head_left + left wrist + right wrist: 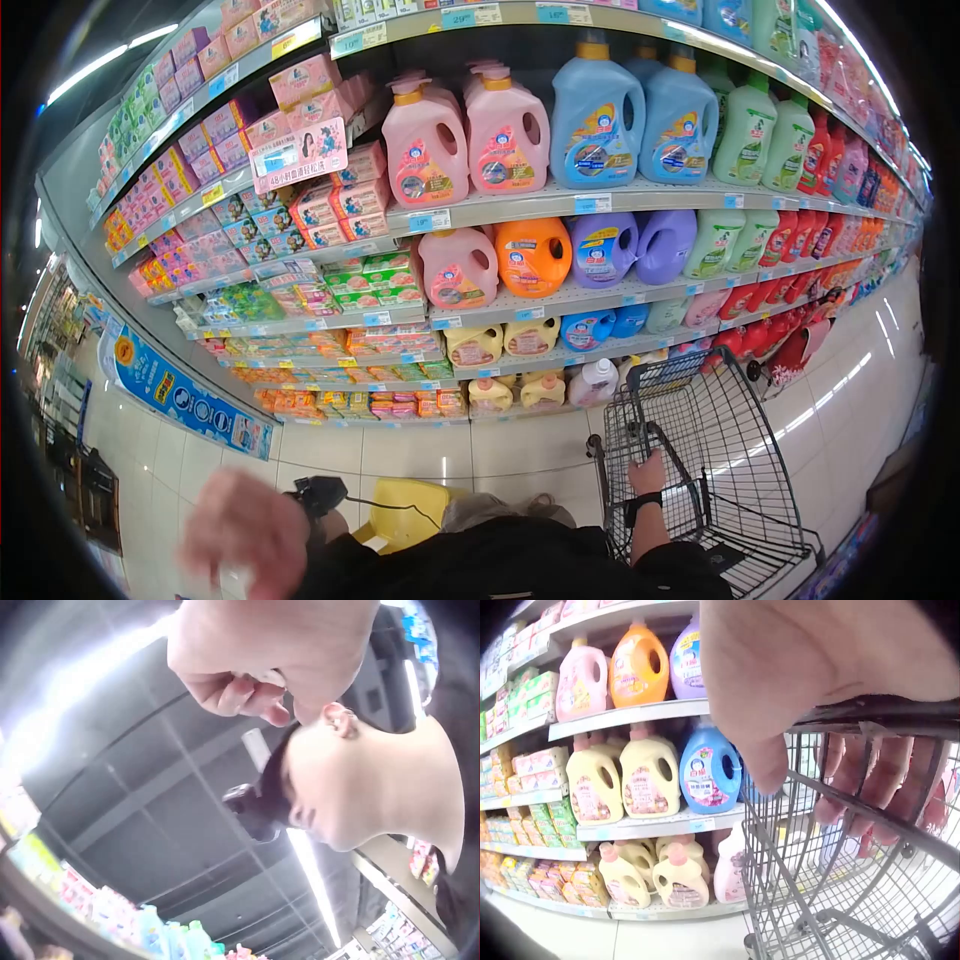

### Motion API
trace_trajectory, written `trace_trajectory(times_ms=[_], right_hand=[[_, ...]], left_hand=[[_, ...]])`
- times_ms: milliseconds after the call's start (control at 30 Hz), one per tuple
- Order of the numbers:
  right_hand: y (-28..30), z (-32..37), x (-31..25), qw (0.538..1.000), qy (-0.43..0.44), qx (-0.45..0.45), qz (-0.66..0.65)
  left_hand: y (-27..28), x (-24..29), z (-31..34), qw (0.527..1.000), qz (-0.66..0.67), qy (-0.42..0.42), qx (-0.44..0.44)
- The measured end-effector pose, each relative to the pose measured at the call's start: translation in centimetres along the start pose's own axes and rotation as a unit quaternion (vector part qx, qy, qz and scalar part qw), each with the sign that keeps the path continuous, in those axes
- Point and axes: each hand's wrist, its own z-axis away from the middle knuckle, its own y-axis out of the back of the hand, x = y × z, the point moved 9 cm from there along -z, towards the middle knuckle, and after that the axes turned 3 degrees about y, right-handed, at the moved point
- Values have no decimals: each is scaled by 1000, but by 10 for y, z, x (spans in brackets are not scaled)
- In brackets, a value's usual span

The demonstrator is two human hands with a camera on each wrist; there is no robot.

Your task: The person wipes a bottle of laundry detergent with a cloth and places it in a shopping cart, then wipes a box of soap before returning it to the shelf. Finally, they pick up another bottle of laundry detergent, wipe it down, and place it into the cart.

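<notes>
My left hand (245,535) is raised and blurred at the lower left of the head view. In the left wrist view the same hand (274,652) has its fingers curled around a small white thing (268,676), mostly hidden, beside a person's ear and neck. My right hand (646,475) grips the near end of a black wire shopping cart (700,440). Seen from the right wrist, the hand (810,667) has its fingers wrapped over the cart's dark top bar (877,810), with the thumb on the near side.
Shelves (520,205) of detergent bottles and boxed goods curve across the view. Blue jugs (598,120) and pink pump bottles (425,145) stand on an upper shelf. A yellow object (405,510) is below me on the tiled floor (420,450); a blue sign (180,390) stands left.
</notes>
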Motion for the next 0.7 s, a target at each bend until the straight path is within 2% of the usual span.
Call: trace_trajectory(times_ms=[67, 100, 167, 233, 267, 333, 400, 500, 633, 700], right_hand=[[-19, 22, -2, 999, 8, -31, -18], [36, -55, 10, 999, 26, 18, 24], [18, -42, 0, 999, 26, 11, 27], [12, -37, -17, 999, 30, 2, 45], [14, -35, -21, 998, 23, -14, 55], [15, -35, -22, 998, 18, -34, 59], [6, -41, -15, 998, 23, -42, 47], [3, -47, -13, 999, 27, -20, 33], [-12, -64, -2, 998, 16, -63, 13], [-13, -72, 2, 999, 22, -11, 39]], left_hand=[[-50, 41, -45, 995, -6, -50, -84], [-71, 24, -26, 988, 16, -155, -7], [-76, 15, -40, 975, 86, -202, 19], [-69, 16, -47, 978, 90, -190, 7], [-58, 22, -43, 986, 60, -154, -16], [-55, 11, -44, 989, 43, -141, 14], [-51, -2, -35, 973, 62, -187, 124], [-33, -15, -31, 972, 53, -187, 132], [-6, -30, -32, 972, 54, -182, 140], [11, -35, -30, 971, 46, -182, 146]])
